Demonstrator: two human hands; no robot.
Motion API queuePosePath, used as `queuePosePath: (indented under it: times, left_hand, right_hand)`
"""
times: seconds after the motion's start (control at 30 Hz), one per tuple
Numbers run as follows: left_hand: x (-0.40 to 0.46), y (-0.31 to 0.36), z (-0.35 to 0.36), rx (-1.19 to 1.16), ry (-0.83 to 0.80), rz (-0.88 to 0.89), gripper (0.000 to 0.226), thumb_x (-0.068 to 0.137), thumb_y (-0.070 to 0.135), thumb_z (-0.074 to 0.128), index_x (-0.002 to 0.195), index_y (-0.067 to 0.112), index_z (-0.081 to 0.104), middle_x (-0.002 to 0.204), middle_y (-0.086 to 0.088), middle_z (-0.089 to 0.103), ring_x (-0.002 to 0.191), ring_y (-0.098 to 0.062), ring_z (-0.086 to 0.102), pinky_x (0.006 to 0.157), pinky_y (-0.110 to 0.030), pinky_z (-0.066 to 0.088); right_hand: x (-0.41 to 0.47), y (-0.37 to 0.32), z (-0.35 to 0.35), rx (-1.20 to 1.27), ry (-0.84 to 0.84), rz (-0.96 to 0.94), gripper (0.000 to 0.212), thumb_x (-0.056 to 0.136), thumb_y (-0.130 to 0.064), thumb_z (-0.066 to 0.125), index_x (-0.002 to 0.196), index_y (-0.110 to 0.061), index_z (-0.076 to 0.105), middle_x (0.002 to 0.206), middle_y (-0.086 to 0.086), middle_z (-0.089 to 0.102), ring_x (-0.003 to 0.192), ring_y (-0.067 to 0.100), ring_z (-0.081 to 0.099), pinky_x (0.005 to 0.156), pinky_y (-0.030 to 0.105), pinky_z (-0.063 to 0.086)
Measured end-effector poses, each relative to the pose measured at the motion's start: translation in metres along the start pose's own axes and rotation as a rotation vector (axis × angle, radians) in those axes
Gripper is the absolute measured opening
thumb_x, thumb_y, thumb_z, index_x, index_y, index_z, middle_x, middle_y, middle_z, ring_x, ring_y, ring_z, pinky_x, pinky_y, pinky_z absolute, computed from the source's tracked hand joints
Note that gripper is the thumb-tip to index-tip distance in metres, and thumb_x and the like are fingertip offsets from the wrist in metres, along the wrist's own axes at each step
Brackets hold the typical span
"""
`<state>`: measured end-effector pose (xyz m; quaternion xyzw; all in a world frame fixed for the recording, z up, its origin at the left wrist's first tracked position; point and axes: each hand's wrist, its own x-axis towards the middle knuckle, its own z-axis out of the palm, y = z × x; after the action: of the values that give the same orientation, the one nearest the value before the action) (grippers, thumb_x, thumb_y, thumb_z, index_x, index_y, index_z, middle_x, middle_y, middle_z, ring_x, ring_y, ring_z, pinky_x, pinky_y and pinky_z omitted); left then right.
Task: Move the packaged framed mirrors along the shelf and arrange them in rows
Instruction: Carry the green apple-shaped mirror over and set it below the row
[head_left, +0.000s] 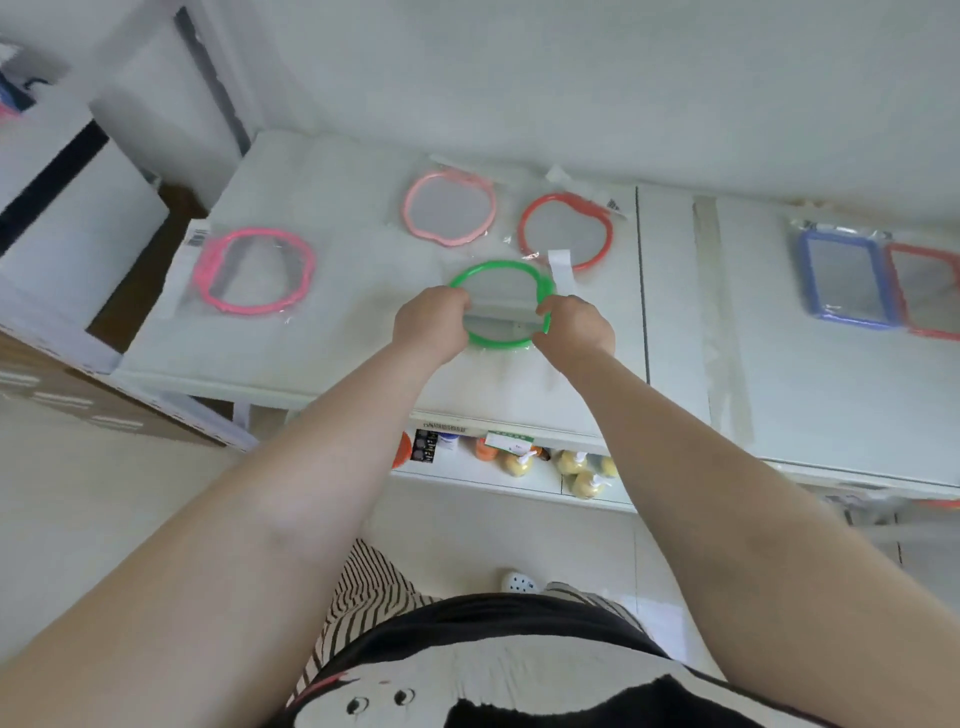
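Observation:
A green round framed mirror (501, 273) in clear wrap sits on the white shelf top (353, 291), near its middle. My left hand (431, 325) grips its left rim and my right hand (574, 327) grips its right rim. Behind it lie a pale pink apple-shaped mirror (449, 208) and a red apple-shaped mirror (566, 231), side by side. A bright pink mirror (254, 270) lies apart at the shelf's left end. On the right section rest a blue rectangular mirror (844, 278) and a red rectangular mirror (924, 291), touching each other.
A seam (642, 280) divides the shelf top into sections. Below the front edge, a lower shelf holds several yellow pump bottles (571, 465) and small jars. White boxes (67, 208) stand at the left, and the wall runs behind the shelf.

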<state>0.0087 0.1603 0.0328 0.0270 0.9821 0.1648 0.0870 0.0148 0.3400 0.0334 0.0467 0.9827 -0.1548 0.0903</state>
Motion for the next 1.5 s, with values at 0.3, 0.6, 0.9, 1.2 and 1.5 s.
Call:
queuePosePath:
  times: [0.3,0.6,0.9,1.2,1.5]
  left_hand:
    - [0.038,-0.069,-0.042,0.118,-0.115,0.296,0.044,0.086,0.010,0.052,0.127,0.024,0.057,0.129,-0.006,0.059,0.121,-0.029,0.054,0.093,-0.034,0.045]
    - [0.062,-0.051,-0.021,0.131,-0.266,0.430,0.051,0.089,0.023,0.056,0.136,0.008,0.044,0.138,-0.016,0.042,0.126,-0.035,0.046,0.100,-0.043,0.044]
    - [0.090,-0.031,-0.004,0.105,-0.451,0.311,0.061,0.093,0.025,0.055,0.142,-0.001,0.029,0.144,-0.023,0.039,0.131,-0.038,0.042,0.109,-0.045,0.037]
    - [0.077,-0.027,0.004,-0.149,-0.371,0.073,0.048,0.091,0.024,0.056,0.131,-0.001,0.045,0.134,-0.021,0.044,0.119,-0.037,0.050,0.099,-0.038,0.044]
    - [0.047,-0.042,0.004,-0.562,-0.476,-0.097,0.062,0.090,0.027,0.057,0.142,0.003,0.035,0.139,-0.018,0.046,0.119,-0.036,0.055,0.102,-0.039,0.046]
  right_hand:
    - [-0.027,-0.056,0.028,0.073,0.122,0.352,0.035,0.085,-0.023,0.059,0.120,-0.025,0.060,0.121,0.005,0.061,0.113,0.027,0.056,0.086,0.033,0.045]
    - [-0.057,-0.048,0.049,0.167,0.092,0.605,0.038,0.087,-0.030,0.057,0.125,-0.024,0.056,0.122,0.002,0.059,0.116,0.024,0.053,0.077,0.029,0.039]
    - [-0.021,-0.049,0.059,0.365,0.045,0.705,0.036,0.083,-0.031,0.052,0.112,-0.010,0.060,0.116,0.011,0.058,0.110,0.031,0.053,0.078,0.033,0.044]
    - [-0.007,-0.041,0.057,0.652,0.135,0.764,0.051,0.083,-0.036,0.065,0.125,-0.011,0.049,0.111,0.009,0.058,0.095,0.027,0.059,0.074,0.035,0.050]
    - [-0.035,-0.063,0.057,1.282,0.372,0.934,0.055,0.082,0.004,0.050,0.127,-0.025,0.037,0.085,0.005,0.056,0.067,0.024,0.062,0.075,0.041,0.059]
